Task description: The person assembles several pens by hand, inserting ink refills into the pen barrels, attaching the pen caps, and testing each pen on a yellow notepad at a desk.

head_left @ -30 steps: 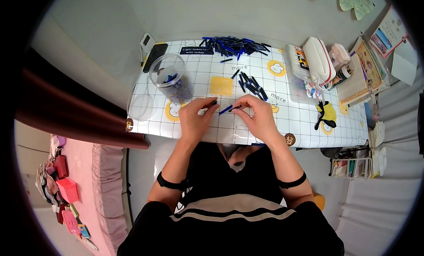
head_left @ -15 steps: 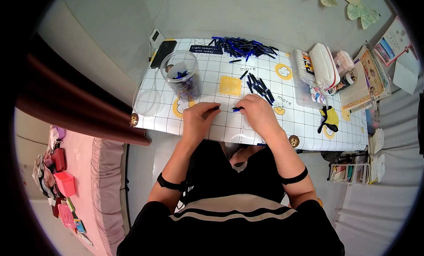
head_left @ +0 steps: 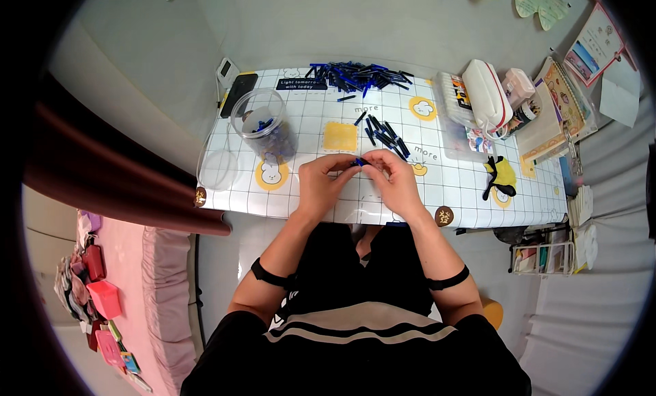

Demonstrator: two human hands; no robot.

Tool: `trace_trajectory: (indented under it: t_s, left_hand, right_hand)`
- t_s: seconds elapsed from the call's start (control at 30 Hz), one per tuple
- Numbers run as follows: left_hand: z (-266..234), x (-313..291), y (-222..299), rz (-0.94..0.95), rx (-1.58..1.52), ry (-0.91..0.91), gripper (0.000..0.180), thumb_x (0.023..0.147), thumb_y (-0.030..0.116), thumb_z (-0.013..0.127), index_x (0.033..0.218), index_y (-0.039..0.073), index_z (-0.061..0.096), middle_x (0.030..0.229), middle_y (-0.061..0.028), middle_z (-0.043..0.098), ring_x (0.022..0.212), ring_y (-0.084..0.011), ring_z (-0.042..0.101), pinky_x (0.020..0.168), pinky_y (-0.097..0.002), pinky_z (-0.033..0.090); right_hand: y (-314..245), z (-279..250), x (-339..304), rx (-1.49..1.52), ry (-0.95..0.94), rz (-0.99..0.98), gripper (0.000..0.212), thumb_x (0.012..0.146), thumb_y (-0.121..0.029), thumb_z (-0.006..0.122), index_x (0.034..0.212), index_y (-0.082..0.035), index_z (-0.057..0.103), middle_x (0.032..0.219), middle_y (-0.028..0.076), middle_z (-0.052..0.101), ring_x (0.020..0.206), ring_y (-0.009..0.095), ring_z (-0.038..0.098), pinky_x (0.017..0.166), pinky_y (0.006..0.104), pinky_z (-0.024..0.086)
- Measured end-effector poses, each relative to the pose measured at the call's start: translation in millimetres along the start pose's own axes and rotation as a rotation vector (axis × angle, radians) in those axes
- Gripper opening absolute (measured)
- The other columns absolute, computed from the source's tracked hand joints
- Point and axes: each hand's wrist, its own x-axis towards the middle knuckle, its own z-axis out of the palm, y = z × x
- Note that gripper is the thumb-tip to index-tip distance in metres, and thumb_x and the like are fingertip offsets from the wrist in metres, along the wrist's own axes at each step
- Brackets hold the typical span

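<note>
My left hand (head_left: 320,185) and my right hand (head_left: 398,183) meet over the near middle of the table, fingertips pinched together. Between them is a small dark blue stick-like piece (head_left: 358,162), possibly an ink cartridge; fingers hide much of it. Just beyond my right hand lies a loose group of dark sticks (head_left: 387,133), some with blue ends. Farther back, against the wall, is a larger heap of blue and black sticks (head_left: 359,76). To the left stands an uncapped clear plastic jar (head_left: 277,140) with blue pieces inside.
A round clear lid (head_left: 220,169) lies left of the jar, with a black phone (head_left: 239,95) behind it. On the right are a clear box (head_left: 459,140), a white pencil case (head_left: 486,92) and a yellow-and-black cloth item (head_left: 501,177). The table's front edge runs under my forearms.
My hands, apart before with a dark piece in each one's fingers, have come together at the fingertips. The whole view has shifted slightly.
</note>
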Motion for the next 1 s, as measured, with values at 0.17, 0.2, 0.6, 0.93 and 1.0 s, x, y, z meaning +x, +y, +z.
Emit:
trace_trajectory:
  t_s: [0.17,0.2,0.6,0.93,1.0]
  left_hand:
    - [1.2,7.1,-1.0,0.089,-0.041,-0.021,0.014,0.065,0.001,0.059,0.079,-0.001,0.057,0.075,-0.0073,0.058,0.067,-0.0117,0.056,0.06,-0.0198,0.043]
    - [0.5,8.0,-2.0,0.096,-0.034,-0.033,0.014,0.065,0.001,0.059,0.079,-0.001,0.057,0.075,-0.0072,0.058,0.067,-0.0117,0.056,0.06,-0.0197,0.043]
    - [-0.8,7.8,-6.4,0.071,0.026,-0.087,0.016,0.064,-0.001,0.059,0.08,-0.001,0.057,0.074,-0.0067,0.057,0.066,-0.0114,0.055,0.059,-0.0193,0.043]
    - [-2.6,7.4,-7.4,0.094,-0.044,-0.098,0.017,0.064,-0.002,0.059,0.081,-0.003,0.056,0.076,-0.0081,0.057,0.068,-0.0121,0.055,0.061,-0.0198,0.044]
    - [-2.8,7.8,-8.0,0.116,-0.017,-0.098,0.017,0.064,-0.002,0.059,0.081,-0.002,0.056,0.077,-0.0081,0.057,0.069,-0.0122,0.055,0.061,-0.0197,0.044]
  right_hand:
    - [3.2,-3.6,2.6,-0.162,0.013,-0.148,0.014,0.067,-0.001,0.054,0.081,0.0,0.05,0.074,0.009,0.053,0.067,0.018,0.052,0.061,0.023,0.04]
    - [5.3,-3.9,2.4,-0.202,0.02,-0.175,0.014,0.067,-0.001,0.055,0.08,-0.001,0.05,0.074,0.009,0.053,0.067,0.019,0.052,0.06,0.0237,0.041]
    - [2.6,-0.8,-1.3,-0.261,0.053,-0.094,0.018,0.062,-0.001,0.058,0.08,-0.003,0.054,0.075,0.008,0.056,0.068,0.022,0.053,0.058,0.0261,0.041]
    - [3.9,1.4,-2.6,-0.28,0.087,-0.091,0.019,0.062,-0.002,0.059,0.08,-0.004,0.055,0.071,0.008,0.056,0.065,0.022,0.053,0.056,0.0262,0.041]
    - [3.9,1.6,-2.4,-0.284,0.088,-0.098,0.018,0.062,-0.002,0.059,0.079,-0.003,0.055,0.071,0.008,0.056,0.064,0.022,0.053,0.054,0.0262,0.041]
